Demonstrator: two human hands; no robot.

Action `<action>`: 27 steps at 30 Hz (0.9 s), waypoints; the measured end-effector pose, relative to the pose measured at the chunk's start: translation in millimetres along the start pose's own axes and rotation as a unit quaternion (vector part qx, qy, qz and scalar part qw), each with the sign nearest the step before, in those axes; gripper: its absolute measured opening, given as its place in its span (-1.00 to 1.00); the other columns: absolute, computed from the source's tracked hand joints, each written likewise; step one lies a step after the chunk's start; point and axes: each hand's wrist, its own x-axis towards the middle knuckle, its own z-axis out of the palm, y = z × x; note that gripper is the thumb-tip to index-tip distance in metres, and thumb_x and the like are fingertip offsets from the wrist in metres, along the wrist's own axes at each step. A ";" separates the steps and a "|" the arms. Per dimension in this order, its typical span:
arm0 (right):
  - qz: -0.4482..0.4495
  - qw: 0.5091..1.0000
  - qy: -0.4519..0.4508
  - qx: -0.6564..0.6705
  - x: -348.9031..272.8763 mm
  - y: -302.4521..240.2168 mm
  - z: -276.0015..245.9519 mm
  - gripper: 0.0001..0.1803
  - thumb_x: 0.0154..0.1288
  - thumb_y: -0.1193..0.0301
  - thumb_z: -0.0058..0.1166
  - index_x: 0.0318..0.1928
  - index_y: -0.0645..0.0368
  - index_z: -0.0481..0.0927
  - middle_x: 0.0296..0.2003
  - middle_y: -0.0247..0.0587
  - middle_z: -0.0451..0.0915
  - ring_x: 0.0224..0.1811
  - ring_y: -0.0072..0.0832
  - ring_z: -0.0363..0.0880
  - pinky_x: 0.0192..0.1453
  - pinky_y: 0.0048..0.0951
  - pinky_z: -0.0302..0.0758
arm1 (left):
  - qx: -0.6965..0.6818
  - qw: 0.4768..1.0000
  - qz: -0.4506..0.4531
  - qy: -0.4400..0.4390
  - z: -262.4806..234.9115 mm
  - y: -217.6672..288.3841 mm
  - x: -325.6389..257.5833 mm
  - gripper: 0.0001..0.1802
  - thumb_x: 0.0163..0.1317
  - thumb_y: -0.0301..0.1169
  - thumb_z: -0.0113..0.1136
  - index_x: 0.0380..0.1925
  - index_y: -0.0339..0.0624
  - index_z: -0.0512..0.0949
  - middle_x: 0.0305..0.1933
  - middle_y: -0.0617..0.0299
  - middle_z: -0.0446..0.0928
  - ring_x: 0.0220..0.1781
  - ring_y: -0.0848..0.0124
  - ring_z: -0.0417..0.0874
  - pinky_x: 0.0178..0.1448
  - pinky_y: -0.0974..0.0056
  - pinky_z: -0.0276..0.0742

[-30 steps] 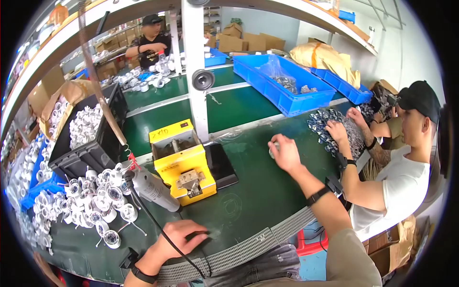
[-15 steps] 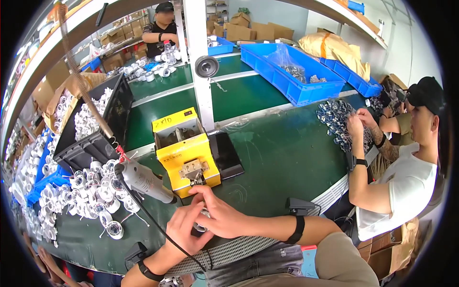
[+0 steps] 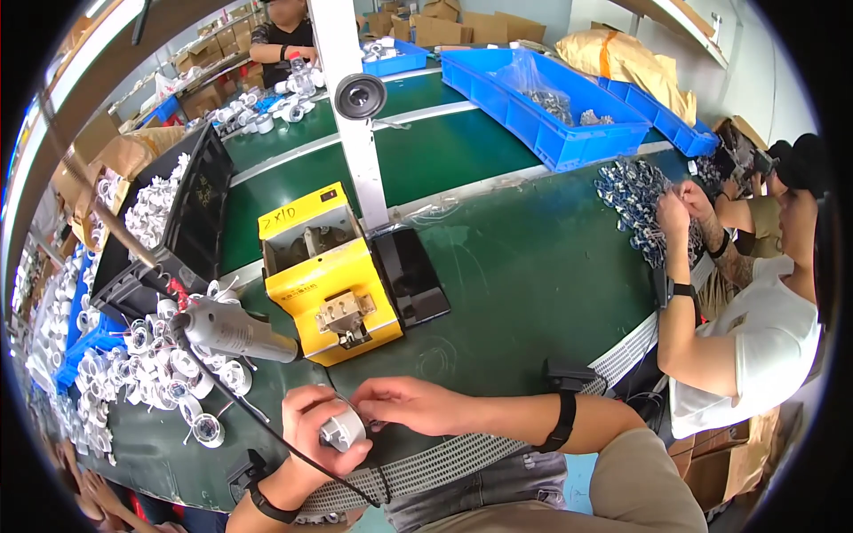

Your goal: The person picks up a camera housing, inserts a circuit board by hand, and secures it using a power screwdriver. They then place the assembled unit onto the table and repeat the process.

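Note:
My left hand is closed round a small white round plastic housing, tilted so its ridged back shows. Against the housing's right side is my right hand, its thumb and fingers pinched together; whatever lies between those fingertips is too small to make out. Just beyond both hands stands a yellow bench machine with a metal block on its front. A grey electric screwdriver hangs left of the machine, and its black cable passes in front of my left hand.
White round housings with wires are heaped at the left, by a black crate of white parts. A black flat tray touches the machine. At the right, a co-worker handles small parts near a blue bin.
The housing has turned from its open face to its ridged back. My left hand now grips it from the left, and my right hand has drawn back to its edge. The view has shifted slightly.

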 end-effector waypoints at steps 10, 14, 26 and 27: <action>-0.086 0.993 0.075 0.018 -2.2 -3.4 2.4 -0.78 0.42 0.39 0.00 -0.08 0.30 0.48 -0.27 -0.33 0.54 -0.22 -0.64 0.51 -0.08 -0.58 0.47 | -0.200 0.961 -0.186 -0.031 -0.4 -1.5 8.5 -0.70 0.36 -0.27 -0.03 -0.24 -0.33 0.51 -0.25 0.01 0.55 -0.23 0.21 0.58 -0.13 0.20 0.49; -0.182 0.954 0.123 -0.204 -5.8 -3.3 2.2 -0.91 0.31 0.50 0.12 -0.25 0.28 0.55 -0.33 -0.29 0.50 -0.29 -0.62 0.50 -0.21 -0.55 0.45 | -0.533 0.678 -0.499 -0.087 -0.9 -4.7 7.1 -0.44 0.48 -0.04 -0.36 -0.09 -0.34 0.45 -0.24 0.06 0.59 -0.31 0.26 0.67 -0.39 0.31 0.59; -0.295 0.812 0.151 -0.480 -6.1 -0.7 11.3 -0.88 0.06 0.49 0.31 -0.45 0.19 0.58 -0.34 -0.22 0.47 -0.41 -0.47 0.50 -0.37 -0.47 0.44 | -0.572 0.588 -0.561 -0.111 0.8 -12.2 8.5 -0.40 0.47 0.04 -0.37 -0.01 -0.28 0.45 -0.16 0.12 0.58 -0.25 0.34 0.67 -0.39 0.25 0.69; -0.304 0.795 0.163 -0.498 -5.8 -1.8 11.2 -0.88 0.06 0.49 0.30 -0.45 0.19 0.58 -0.34 -0.23 0.47 -0.43 -0.48 0.50 -0.39 -0.48 0.44 | -0.573 0.588 -0.560 -0.109 1.9 -11.4 9.8 -0.40 0.47 0.04 -0.37 -0.01 -0.28 0.45 -0.16 0.12 0.58 -0.25 0.34 0.67 -0.39 0.25 0.69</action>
